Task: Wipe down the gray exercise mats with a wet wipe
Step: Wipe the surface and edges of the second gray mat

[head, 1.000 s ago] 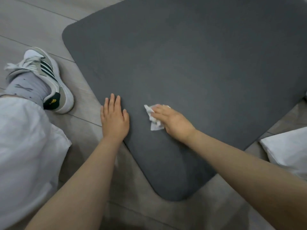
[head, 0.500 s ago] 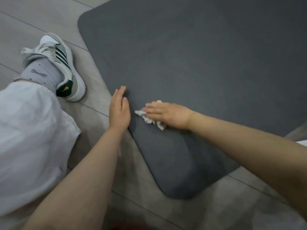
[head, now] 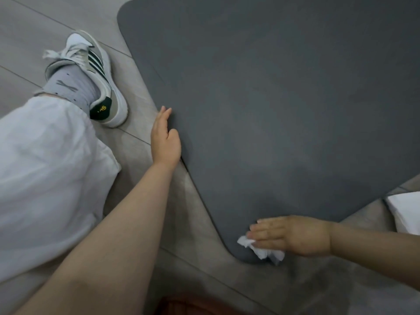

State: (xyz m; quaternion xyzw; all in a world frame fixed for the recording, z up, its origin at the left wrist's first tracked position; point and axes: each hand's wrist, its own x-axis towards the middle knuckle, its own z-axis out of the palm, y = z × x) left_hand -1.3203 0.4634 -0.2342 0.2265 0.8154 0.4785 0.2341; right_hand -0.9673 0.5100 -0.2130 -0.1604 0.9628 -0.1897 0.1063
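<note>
Two hands at work on one gray mat (head: 284, 98), and this is the wiping step, right down at the near corner. The mat lies flat on the pale floor (head: 56, 26), filling the view from 12 o'clock round to 4 o'clock, its rounded near corner sitting at about 5 o'clock.

The right hand (head: 293, 235) is flat, fingers straight and close together, pressing the crumpled white wet wipe (head: 261, 248) onto that corner. The wipe pokes out from under the fingertips and palm edge, partly over the mat's rim. The left hand (head: 164, 137), at 9 o'clock of centre, rests along the mat's left edge with fingers straight, holding nothing, seemingly steadying the mat.

Over at 10 o'clock a sneaker (head: 100, 71) and gray sock stand on the floor just beside the mat, with a white trouser leg (head: 45, 167) below. Something white (head: 406, 210) peeks in at 4 o'clock; I cannot tell what it is.

My read: the corner is being finished, while the broad stretch toward 12 and 2 o'clock looks yet to be covered. The next move calls for firm, even pressure, sweeping the wipe away from the rim and up across the open surface, with the left hand keeping the edge from sliding or curling.
</note>
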